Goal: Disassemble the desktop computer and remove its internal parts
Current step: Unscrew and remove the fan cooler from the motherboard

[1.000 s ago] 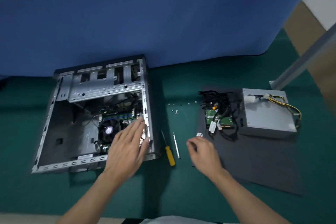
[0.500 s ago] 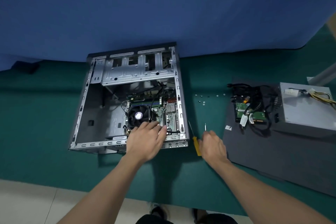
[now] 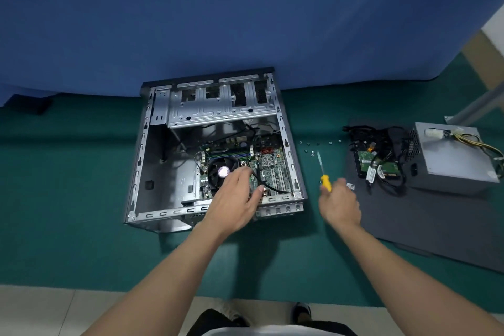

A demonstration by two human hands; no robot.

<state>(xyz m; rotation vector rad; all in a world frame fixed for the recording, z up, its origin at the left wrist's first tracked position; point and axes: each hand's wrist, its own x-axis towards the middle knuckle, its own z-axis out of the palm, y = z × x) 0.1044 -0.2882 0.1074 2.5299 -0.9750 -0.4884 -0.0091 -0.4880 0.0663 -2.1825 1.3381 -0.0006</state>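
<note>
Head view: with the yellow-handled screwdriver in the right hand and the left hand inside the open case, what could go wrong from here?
1. Loose screws lie on the green mat beside the tip of the yellow-handled screwdriver that the right hand grips; swinging it toward the computer case may scatter them.
2. The left hand lies over the CPU fan and motherboard; a slipped tip could jab fingers or gouge the board.

No text is legible; the cable labels [image 3: 371, 172] seem blurred.
</note>
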